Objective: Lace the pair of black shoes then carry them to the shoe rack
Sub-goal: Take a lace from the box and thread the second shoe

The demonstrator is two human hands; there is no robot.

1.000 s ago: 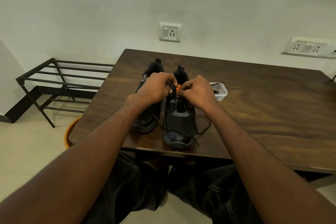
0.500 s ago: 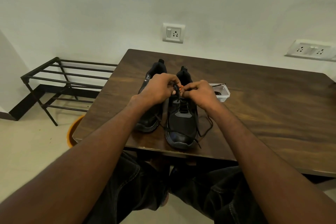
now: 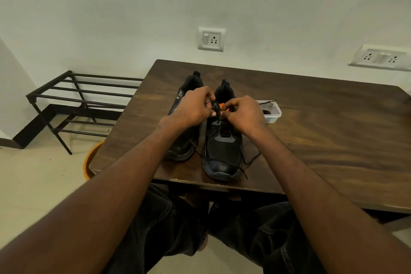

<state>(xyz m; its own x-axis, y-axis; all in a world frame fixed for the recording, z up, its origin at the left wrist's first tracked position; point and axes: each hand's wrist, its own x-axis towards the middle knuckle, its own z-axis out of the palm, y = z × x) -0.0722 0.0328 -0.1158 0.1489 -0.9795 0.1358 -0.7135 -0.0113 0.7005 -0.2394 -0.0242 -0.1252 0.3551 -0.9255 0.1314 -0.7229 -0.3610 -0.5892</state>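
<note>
Two black shoes (image 3: 219, 147), one with a grey panel and what looks like an orange tab, stand on a dark brown wood-grained table (image 3: 322, 131); black rack (image 3: 84, 100), orange tub (image 3: 90, 160).

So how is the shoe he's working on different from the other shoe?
1. The right shoe has both hands at its top, the left hand and right hand pinching its lace; the left shoe shows no lace.
2. The right shoe sits nearer the table front edge; the left shoe sits further back.
3. The left shoe is partly hidden by the left arm.

Both are black, upright, toes toward the person.
</note>
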